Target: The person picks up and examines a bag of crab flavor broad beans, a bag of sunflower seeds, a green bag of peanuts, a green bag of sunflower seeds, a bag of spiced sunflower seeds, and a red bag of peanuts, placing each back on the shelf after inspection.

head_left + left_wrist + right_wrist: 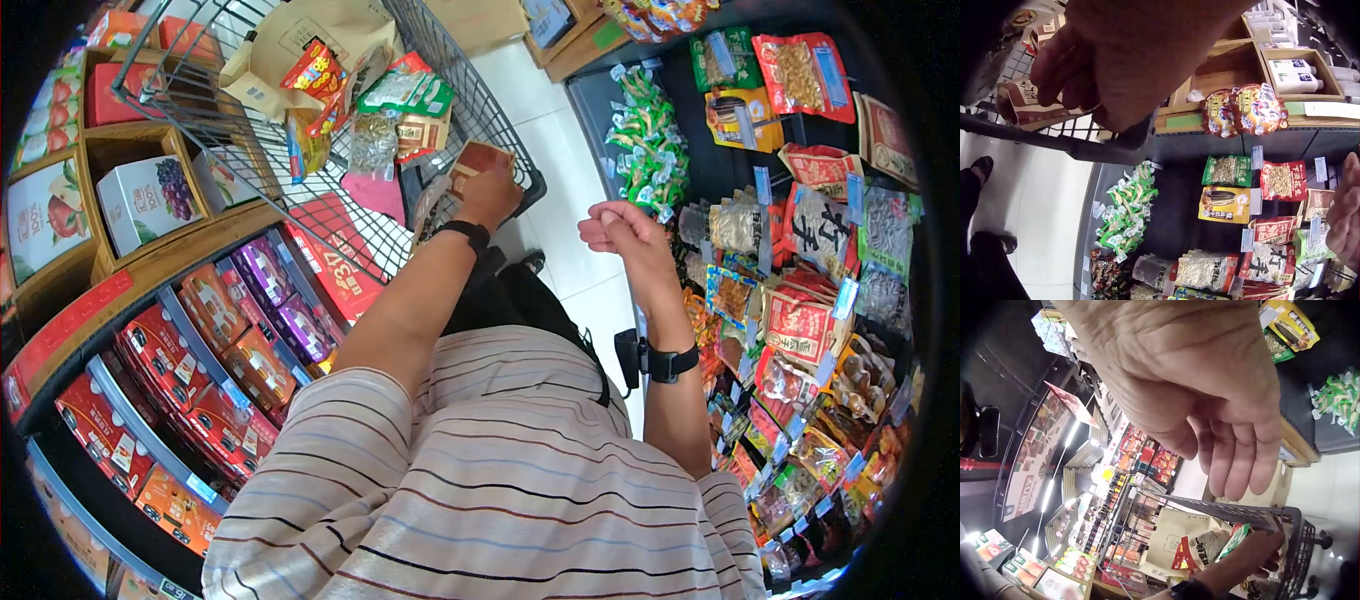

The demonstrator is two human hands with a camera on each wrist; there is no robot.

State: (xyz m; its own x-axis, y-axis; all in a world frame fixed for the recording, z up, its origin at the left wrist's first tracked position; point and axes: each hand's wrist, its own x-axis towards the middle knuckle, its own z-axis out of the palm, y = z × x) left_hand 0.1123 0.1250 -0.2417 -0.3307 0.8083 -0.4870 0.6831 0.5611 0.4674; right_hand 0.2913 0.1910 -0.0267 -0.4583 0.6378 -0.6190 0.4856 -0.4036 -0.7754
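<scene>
My left hand (490,195) is inside the near end of the wire shopping cart (525,190), its fingers bent over a brown and cream snack packet (1029,103). The packet lies close to the cart's rim, partly covered by the fingers. Beside it in the cart are a green and red snack bag (415,95), a clear bag of grey-brown food (373,145) and a pink packet (375,196). My right hand (635,240) hovers over the aisle between cart and shelf. Its fingers are loosely bent, with nothing in them.
A large tan paper bag (300,50) and a red and yellow packet (318,75) fill the cart's far part. Green-wrapped sweets (645,140) and several hanging snack bags (800,75) line the right shelf. Red gift boxes (160,350) stand on the left shelf.
</scene>
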